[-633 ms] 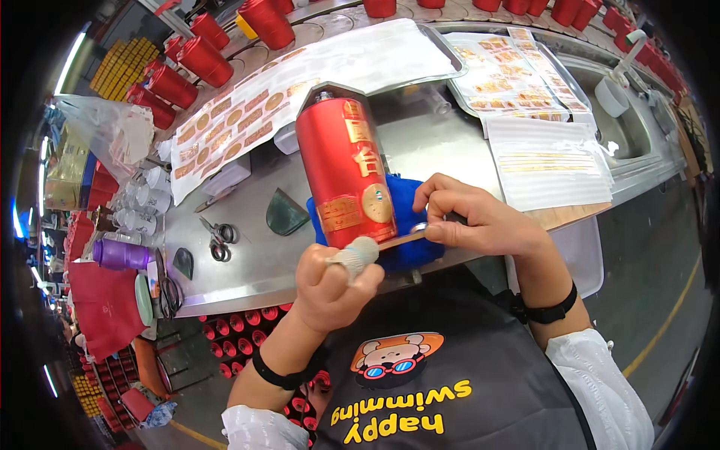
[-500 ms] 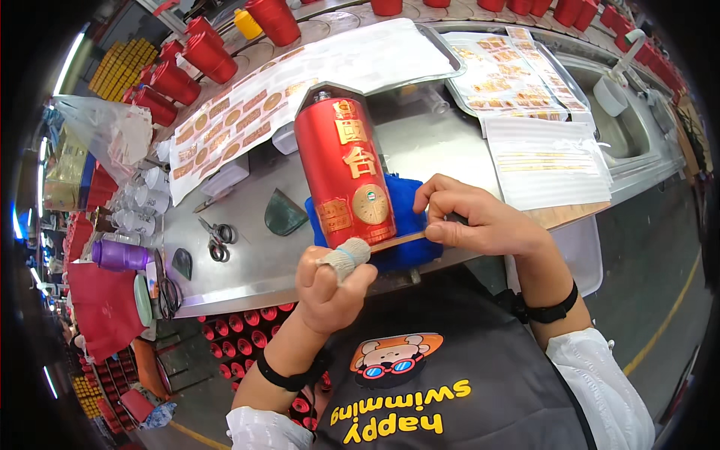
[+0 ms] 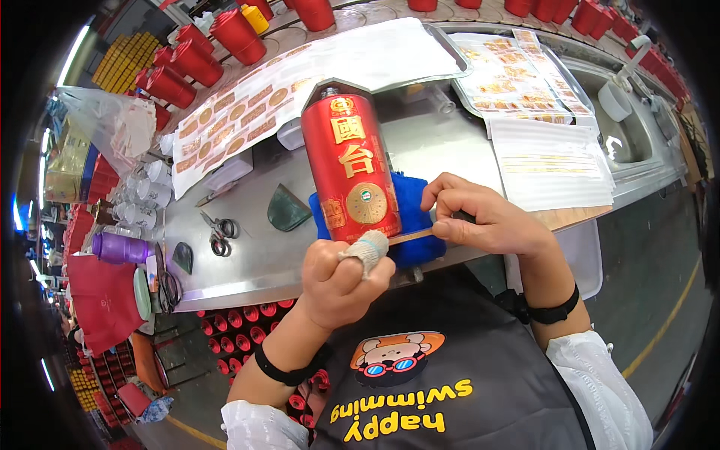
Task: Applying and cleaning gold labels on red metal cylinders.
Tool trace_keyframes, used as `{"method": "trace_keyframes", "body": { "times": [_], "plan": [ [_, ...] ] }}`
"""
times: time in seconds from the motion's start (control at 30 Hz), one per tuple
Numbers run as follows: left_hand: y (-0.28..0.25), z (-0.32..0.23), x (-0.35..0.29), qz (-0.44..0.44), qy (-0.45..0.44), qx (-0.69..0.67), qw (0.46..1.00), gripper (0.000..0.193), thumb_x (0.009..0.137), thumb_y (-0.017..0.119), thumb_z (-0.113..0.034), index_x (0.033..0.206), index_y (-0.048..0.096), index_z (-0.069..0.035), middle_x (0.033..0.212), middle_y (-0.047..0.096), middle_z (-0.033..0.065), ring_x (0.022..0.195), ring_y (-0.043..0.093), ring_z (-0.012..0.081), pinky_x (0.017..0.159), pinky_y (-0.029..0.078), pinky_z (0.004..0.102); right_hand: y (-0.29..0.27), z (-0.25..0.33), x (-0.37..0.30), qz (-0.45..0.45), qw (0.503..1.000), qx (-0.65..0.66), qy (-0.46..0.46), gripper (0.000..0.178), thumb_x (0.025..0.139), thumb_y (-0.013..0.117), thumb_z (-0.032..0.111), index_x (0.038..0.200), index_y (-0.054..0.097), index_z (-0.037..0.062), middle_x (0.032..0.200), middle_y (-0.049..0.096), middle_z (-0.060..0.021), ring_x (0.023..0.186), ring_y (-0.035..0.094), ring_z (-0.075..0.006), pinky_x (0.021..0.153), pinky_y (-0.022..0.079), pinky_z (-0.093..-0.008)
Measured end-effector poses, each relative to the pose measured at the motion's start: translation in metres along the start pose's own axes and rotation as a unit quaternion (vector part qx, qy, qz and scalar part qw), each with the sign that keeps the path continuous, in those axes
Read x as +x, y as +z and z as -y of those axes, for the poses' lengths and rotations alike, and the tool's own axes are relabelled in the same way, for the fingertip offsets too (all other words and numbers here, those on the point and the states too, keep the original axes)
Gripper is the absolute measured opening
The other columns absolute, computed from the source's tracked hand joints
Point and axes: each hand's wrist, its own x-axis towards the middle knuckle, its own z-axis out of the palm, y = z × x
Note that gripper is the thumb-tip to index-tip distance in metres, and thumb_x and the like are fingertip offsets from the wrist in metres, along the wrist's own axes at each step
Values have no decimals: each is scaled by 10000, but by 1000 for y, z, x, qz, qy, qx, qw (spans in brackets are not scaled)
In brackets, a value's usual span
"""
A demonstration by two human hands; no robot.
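Observation:
A red bottle [image 3: 356, 169] with gold raised characters and a round gold label lies on a folded blue cloth [image 3: 415, 196], its neck pointing away. My left hand [image 3: 341, 281] is closed at the bottle's near end. One of its fingers wears a beige fabric finger cover [image 3: 367, 251] with a light blue band, pressed against the bottle's lower edge. From under that finger a narrow gold-brown strip [image 3: 409, 236] runs rightward. My right hand [image 3: 487, 221] pinches the strip's other end between thumb and fingers. The strip's left end is hidden.
Sheets with gold labels [image 3: 251, 112] lie beyond the bottle. White sheets with thin gold strips [image 3: 551, 161] are at right, near a sink [image 3: 626, 139]. Scissors [image 3: 220, 232] and a dark green scraper-like piece [image 3: 289, 208] lie left. Red bottles [image 3: 236, 37] stand along the back.
The bottle has turned a little leftward, so its side label shows narrower. My left hand has shifted slightly right along its near end; my right hand keeps its pinch on the strip.

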Motion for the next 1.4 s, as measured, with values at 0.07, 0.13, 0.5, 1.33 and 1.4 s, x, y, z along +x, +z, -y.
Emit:
{"method": "trace_keyframes", "body": {
  "times": [0.07, 0.13, 0.5, 1.33, 1.4],
  "plan": [
    [-1, 1, -1, -2, -6, -7, 1000, 279, 715, 682, 53, 912, 607, -129, 892, 498, 100, 752, 516, 312, 598, 424, 415, 0, 0, 0, 1, 1000, 7, -2, 243, 933, 641, 229, 923, 600, -10, 1030, 545, -96, 924, 524, -202, 809, 434, -300],
    [-1, 2, -2, -34, -29, -11, 999, 289, 708, 690, 57, 911, 610, -132, 902, 505, 103, 756, 518, 316, 606, 426, 420, 0, 0, -1, -3, 1000, 9, -9, 240, 933, 640, 226, 922, 601, -10, 1030, 545, -96, 922, 524, -201, 808, 434, -300],
    [-2, 1, -2, -5, -21, -10, 1000, 335, 651, 701, 53, 917, 635, -140, 885, 495, 68, 768, 527, 280, 626, 432, 404, 0, 4, 1, 0, 1000, 25, 17, 211, 927, 630, 195, 804, 579, 30, 1067, 528, -88, 917, 499, -151, 797, 420, -283],
    [1, 4, 0, -20, -1, 12, 1000, 286, 647, 685, 0, 882, 658, -161, 862, 436, 53, 766, 486, 266, 585, 426, 376, 3, 1, 3, -11, 1000, 3, 11, 207, 920, 643, 198, 882, 595, -1, 1033, 542, -94, 919, 515, -189, 806, 428, -300],
    [3, 1, 0, -50, -37, 9, 998, 268, 618, 679, -82, 873, 676, -164, 885, 517, 13, 797, 501, 236, 611, 449, 343, 3, 1, 3, -8, 1000, 17, 18, 210, 922, 641, 197, 818, 575, 27, 1059, 536, -80, 924, 484, -159, 816, 405, -286]
  ]
}}
